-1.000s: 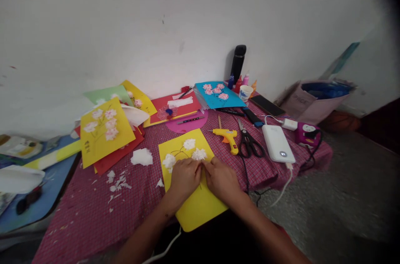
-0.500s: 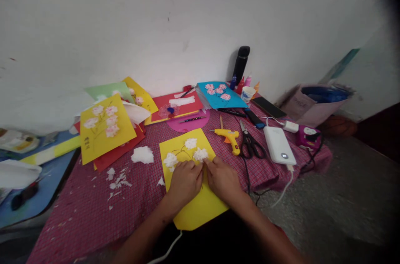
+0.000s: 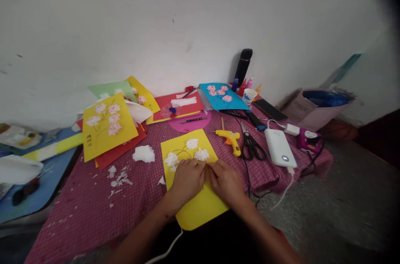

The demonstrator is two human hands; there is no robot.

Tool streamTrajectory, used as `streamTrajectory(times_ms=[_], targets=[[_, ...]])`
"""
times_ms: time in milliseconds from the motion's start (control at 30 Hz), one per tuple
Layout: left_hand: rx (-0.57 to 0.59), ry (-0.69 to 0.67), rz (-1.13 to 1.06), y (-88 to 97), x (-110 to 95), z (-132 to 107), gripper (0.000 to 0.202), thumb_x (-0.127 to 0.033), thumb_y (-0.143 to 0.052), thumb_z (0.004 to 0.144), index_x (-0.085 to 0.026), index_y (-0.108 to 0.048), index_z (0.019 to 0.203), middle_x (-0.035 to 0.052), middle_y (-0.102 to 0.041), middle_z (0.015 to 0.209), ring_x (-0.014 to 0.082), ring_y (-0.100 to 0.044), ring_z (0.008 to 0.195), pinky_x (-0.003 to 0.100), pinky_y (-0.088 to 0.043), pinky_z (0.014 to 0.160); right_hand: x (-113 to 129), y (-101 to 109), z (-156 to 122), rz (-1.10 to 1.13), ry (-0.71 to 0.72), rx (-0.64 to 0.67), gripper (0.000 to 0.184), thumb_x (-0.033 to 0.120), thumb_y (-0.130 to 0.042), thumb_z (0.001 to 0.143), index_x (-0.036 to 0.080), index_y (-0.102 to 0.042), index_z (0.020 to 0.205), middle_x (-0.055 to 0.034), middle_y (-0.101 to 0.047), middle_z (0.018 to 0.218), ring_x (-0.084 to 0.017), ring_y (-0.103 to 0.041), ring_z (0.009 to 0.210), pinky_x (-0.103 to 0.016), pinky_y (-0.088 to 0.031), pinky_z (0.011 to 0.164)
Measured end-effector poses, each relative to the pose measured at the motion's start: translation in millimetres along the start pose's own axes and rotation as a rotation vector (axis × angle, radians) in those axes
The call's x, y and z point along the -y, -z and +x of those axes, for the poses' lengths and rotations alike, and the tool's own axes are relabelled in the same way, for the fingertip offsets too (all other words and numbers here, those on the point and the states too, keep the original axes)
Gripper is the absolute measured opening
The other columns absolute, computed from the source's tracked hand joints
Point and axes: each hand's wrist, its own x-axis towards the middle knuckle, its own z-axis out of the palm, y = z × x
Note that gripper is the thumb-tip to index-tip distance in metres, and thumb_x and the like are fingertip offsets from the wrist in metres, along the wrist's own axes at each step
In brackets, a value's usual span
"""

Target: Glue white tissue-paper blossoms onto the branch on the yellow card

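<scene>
Both hands meet over a yellow card (image 3: 200, 212) that lies in front of me. My left hand (image 3: 189, 178) is closed, knuckles up, with its fingertips hidden. Against it, my right hand (image 3: 226, 180) is closed too, thumb and finger pinched near the left thumb. Whatever is between them is too small or covered to make out. Just beyond the fingers a fluffy white paper flower (image 3: 201, 154) sits on the card. Two more white clumps, one at the top (image 3: 191, 143) and one at the left (image 3: 171, 160), join thin drawn brown branches.
Right of the card lie a yellow glue gun (image 3: 228, 138), black scissors (image 3: 251, 145) and a white power bank (image 3: 280, 147). Left are a white paper piece (image 3: 143, 153), paper scraps (image 3: 121, 180) and a finished yellow flower card (image 3: 109, 126). Behind stand a paper cup (image 3: 249, 95) and black bottle (image 3: 244, 66).
My right fingers have drawn up and closed against my left hand, just below the flower. The whole view has shifted slightly; the card and tools lie as before.
</scene>
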Motion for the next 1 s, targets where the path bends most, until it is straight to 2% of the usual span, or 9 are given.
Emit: streamTrajectory(times_ms=[200, 333, 467, 633, 1000], targets=[[-0.003, -0.016, -0.014, 0.3, 4, -8, 0.025, -0.024, -0.047, 0.097, -0.024, -0.065, 0.114, 0.0065, -0.063, 0.090, 0.0238, -0.058, 0.086, 0.038, -0.044, 0.078, 0, -1, 0, -0.009, -0.008, -0.014, 0.027, 0.021, -0.049, 0.096, 0.020, -0.073, 0.107, -0.0074, -0.069, 0.091, -0.019, -0.065, 0.081, -0.027, -0.046, 0.070], [-0.031, -0.019, -0.027, -1.2, 8, -12, 0.028, -0.025, -0.045, 0.098, -0.023, -0.065, 0.116, 0.0070, -0.062, 0.091, 0.0246, -0.058, 0.088, 0.040, -0.044, 0.082, 0, -1, -1, -0.026, -0.004, -0.018, 0.026, 0.022, -0.049, 0.096, 0.020, -0.073, 0.106, -0.0071, -0.069, 0.091, -0.018, -0.064, 0.080, -0.027, -0.045, 0.069], [-0.043, -0.006, -0.001, -1.9, 7, -9, 0.031, -0.025, -0.046, 0.097, -0.023, -0.061, 0.124, 0.0074, -0.063, 0.094, 0.0256, -0.057, 0.090, 0.041, -0.044, 0.082, 1, 0, -1, -0.039, 0.001, -0.010, 0.028, 0.022, -0.048, 0.096, 0.022, -0.072, 0.112, -0.0067, -0.069, 0.091, -0.019, -0.064, 0.081, -0.027, -0.044, 0.069], [-0.022, -0.005, 0.031, 0.2, 4, -6, 0.027, -0.024, -0.046, 0.097, -0.023, -0.062, 0.119, 0.0070, -0.063, 0.092, 0.0246, -0.057, 0.087, 0.039, -0.043, 0.079, 3, 0, -1, -0.057, 0.006, -0.011, 0.032, 0.022, -0.048, 0.096, 0.024, -0.069, 0.121, -0.0066, -0.069, 0.094, -0.019, -0.065, 0.082, -0.027, -0.045, 0.070], [-0.008, -0.010, 0.041, 1.4, 2, -2, 0.026, -0.023, -0.046, 0.097, -0.023, -0.062, 0.118, 0.0064, -0.064, 0.092, 0.0256, -0.058, 0.086, 0.039, -0.042, 0.078, 4, 1, 0, -0.038, -0.012, 0.003, 0.029, 0.022, -0.049, 0.095, 0.022, -0.070, 0.115, -0.0070, -0.069, 0.095, -0.020, -0.066, 0.084, -0.028, -0.046, 0.071]])
